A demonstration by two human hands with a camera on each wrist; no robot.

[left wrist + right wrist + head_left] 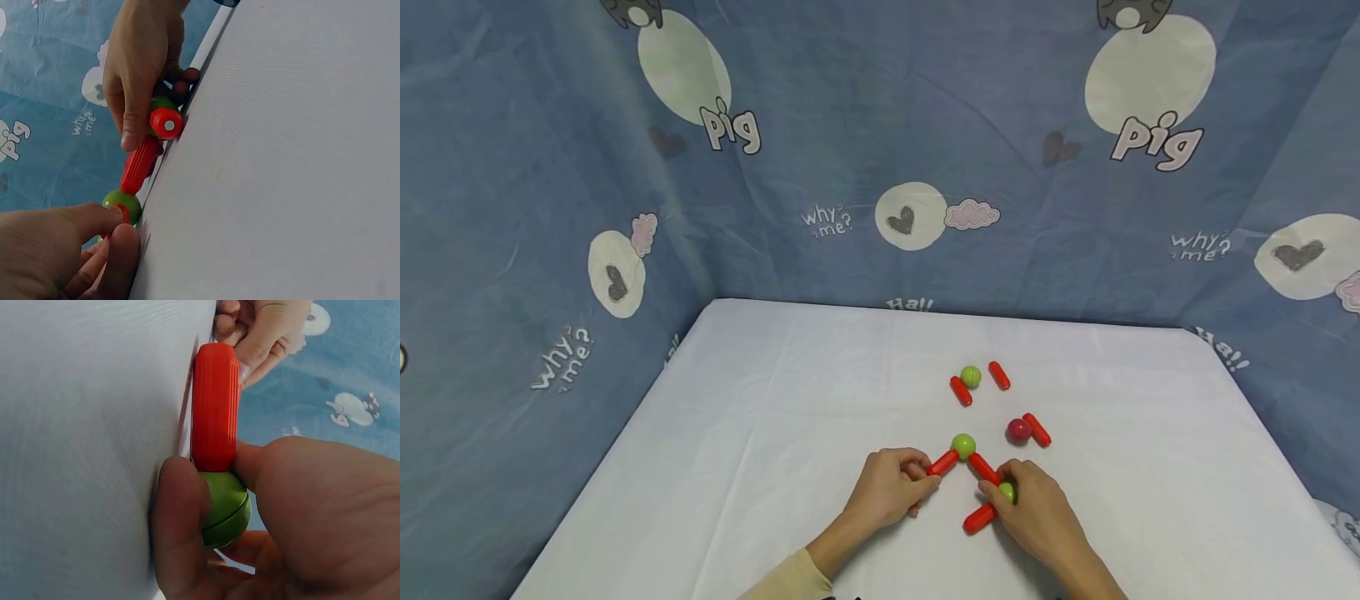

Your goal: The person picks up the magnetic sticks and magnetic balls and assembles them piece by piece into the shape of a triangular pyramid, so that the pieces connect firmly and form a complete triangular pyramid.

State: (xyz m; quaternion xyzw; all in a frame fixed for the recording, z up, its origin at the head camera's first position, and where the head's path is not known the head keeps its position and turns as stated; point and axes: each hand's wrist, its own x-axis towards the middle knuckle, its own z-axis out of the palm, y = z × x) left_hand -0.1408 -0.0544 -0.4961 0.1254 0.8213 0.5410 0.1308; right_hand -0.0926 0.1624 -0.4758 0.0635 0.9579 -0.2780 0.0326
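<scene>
A chain of magnetic pieces lies on the white table (775, 433). My left hand (927, 483) pinches the outer end of a red stick (942, 462) that meets a green ball (963, 446). A second red stick (982, 467) runs from that ball to another green ball (1006, 492), which my right hand (997, 500) grips between thumb and fingers. A third red stick (979, 518) juts from this ball toward me. The right wrist view shows the gripped green ball (225, 506) with a red stick (214, 412) on it. In the left wrist view my left hand (119, 231) pinches beside the green ball (122, 203).
Loose pieces lie farther back: a green ball (971, 377) between two red sticks (960, 391) (999, 375), and a dark red ball (1018, 430) touching a red stick (1037, 429). A blue printed cloth (880, 167) walls in the table behind and at both sides.
</scene>
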